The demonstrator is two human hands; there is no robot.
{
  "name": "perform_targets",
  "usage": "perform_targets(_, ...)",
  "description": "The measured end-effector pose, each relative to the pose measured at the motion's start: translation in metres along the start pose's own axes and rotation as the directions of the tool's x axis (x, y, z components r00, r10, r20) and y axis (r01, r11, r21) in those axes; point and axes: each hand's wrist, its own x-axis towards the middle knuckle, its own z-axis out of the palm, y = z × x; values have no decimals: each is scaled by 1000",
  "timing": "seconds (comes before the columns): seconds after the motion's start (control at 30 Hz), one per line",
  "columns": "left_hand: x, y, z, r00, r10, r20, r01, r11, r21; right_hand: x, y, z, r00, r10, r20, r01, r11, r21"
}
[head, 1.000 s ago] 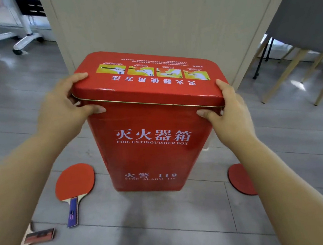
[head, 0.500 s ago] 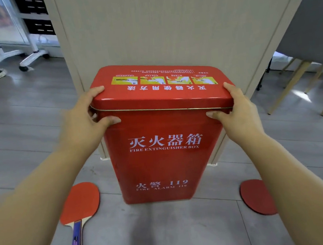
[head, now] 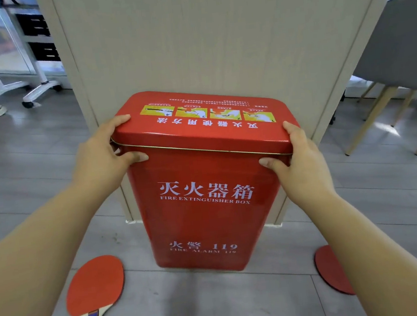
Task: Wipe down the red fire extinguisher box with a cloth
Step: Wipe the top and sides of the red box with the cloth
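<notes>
Grey plank floor [head: 218, 308], office corner, beige partition panel [head: 203, 42] right behind the red fire extinguisher box [head: 208, 214]. Box stands upright with its back close to or against the panel, and I can't tell if it touches. Long axis vertical, base at floor level; whether its full weight is down I can't tell. Front face with white lettering and "119" points at me; the lid [head: 199, 130] faces up, and its instruction strip reads upside down from my side. My left hand [head: 99, 159] clamps the lid's near-left corner, fingers over the top, thumb pressed on the front face under the rim. My right hand [head: 303, 166] mirrors it on the near-right corner. Both hands are occupied holding the box, nothing else in them. My read: a two-corner hold like this is for steadying or shifting a tall box, not for wiping. No cloth in view, so wiping looks not yet started. One red paddle [head: 94, 285] lies on the floor left of the box base, another red paddle [head: 330, 271] to its right, partly behind my forearm, both clear of the box. Grey chair [head: 401, 42] is well right of the box, white wheeled stand legs [head: 40, 90] well left.
</notes>
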Motion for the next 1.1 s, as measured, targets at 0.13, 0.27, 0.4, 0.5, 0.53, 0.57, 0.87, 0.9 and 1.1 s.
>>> perform_targets(0.13, 3, -5, 0, 999, 45, 4, -45, 997, -67, 2, -3, 3, 1000, 16, -10, -16, 1000, -26)
perform_targets(0.27, -5, -7, 4, 996, 83, -29, -86, 991, -105, 7, -5, 1, 999, 32, 2, -32, 999, -36)
perform_targets(0.4, -7, -8, 6, 997, 66, -43, -71, 992, -109, 11, -2, -1, 1000, 17, 13, -16, 998, -57)
perform_targets(0.5, -8, -7, 7, 997, 57, -48, -62, 993, -97, 12, -1, -2, 1000, 18, 20, -17, 999, -48)
perform_targets(0.53, -8, -7, 7, 997, 58, -49, -63, 994, -88, 12, 0, -3, 1000, 18, 24, -17, 999, -46)
perform_targets(0.57, -9, -7, 7, 997, 57, -48, -60, 995, -78, 12, -1, -3, 999, 18, 29, -17, 999, -45)
perform_targets(0.87, -5, -2, 4, 1000, 12, 9, -12, 1000, 0, 11, 1, -6, 998, 18, 55, -16, 999, -38)
perform_targets(0.9, -5, 0, 3, 1000, 6, 21, -6, 1000, 24, 10, 0, -7, 998, 22, 63, -19, 999, -46)
perform_targets(1.1, -11, 20, -8, 996, 3, 84, -36, 918, 396, 5, -13, -16, 987, 73, 141, -50, 986, -159)
